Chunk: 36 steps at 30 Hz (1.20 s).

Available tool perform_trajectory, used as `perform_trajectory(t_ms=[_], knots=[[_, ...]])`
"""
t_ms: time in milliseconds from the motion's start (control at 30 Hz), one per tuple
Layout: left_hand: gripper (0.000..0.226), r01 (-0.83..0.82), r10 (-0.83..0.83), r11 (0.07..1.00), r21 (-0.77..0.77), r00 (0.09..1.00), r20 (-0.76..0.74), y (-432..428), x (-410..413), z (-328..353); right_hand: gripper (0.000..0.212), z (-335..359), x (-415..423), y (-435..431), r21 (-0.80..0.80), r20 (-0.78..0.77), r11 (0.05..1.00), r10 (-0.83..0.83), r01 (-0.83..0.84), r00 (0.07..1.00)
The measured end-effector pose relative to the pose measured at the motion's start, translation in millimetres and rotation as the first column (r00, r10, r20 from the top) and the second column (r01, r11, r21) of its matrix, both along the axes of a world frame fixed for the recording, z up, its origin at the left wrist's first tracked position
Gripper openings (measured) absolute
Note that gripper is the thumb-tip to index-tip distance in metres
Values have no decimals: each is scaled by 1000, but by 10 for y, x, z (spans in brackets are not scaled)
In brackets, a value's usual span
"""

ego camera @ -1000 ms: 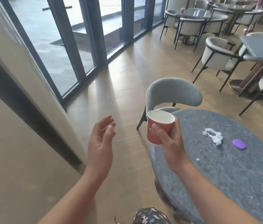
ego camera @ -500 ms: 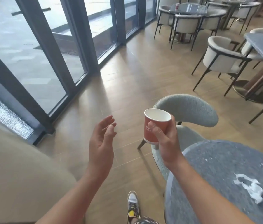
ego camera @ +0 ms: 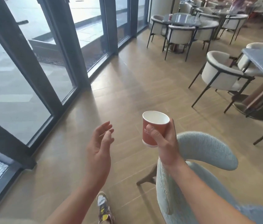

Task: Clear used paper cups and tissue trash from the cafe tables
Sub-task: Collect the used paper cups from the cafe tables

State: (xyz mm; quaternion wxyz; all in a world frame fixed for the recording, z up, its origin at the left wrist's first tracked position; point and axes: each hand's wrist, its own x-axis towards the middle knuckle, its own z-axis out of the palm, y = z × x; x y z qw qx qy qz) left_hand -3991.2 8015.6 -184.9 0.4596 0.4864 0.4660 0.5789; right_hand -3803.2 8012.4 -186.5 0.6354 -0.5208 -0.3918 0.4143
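- Centre frame: the right hand [ego camera: 164, 143] has fingers and thumb wrapped round the red paper cup [ego camera: 153, 128], mouth up, probably so any dregs stay in.
- The left hand [ego camera: 100, 147] is beside it, fingers loose and apart, holding nothing, free for more trash.
- Upper right: another cup [ego camera: 170, 16] stands on a far desk [ego camera: 184, 18].

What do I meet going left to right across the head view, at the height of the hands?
glass doors → left hand, open and empty → red paper cup, gripped by the right hand → pale blue chair back
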Motion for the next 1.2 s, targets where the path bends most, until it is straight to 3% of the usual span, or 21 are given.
perform_trajectory(t_ms=[200, 367, 600, 1033, 1200], knots=[[35, 70, -70, 997, 12, 997, 6, 1644, -62, -51, 65, -47, -57, 1433, 28, -9, 997, -75, 75, 997], [37, 192, -191, 981, 13, 981, -35, 2922, -69, 56, 49, 81, -68, 2514, 37, -24, 990, -134, 135, 991], [35, 282, -282, 959, 11, 959, -26, 4411, 268, 227, 51, 183, 212, 3807, 30, -14, 973, -229, 230, 973], [33, 324, -322, 945, 40, 945, -52, 7332, 1864, 253, 49, 140, 1747, 6693, 58, -11, 964, -259, 259, 966], [36, 317, -316, 947, 50, 948, -25, 8356, 2480, 371, 61, 308, 2391, 7755, 58, 12, 966, -251, 250, 968]])
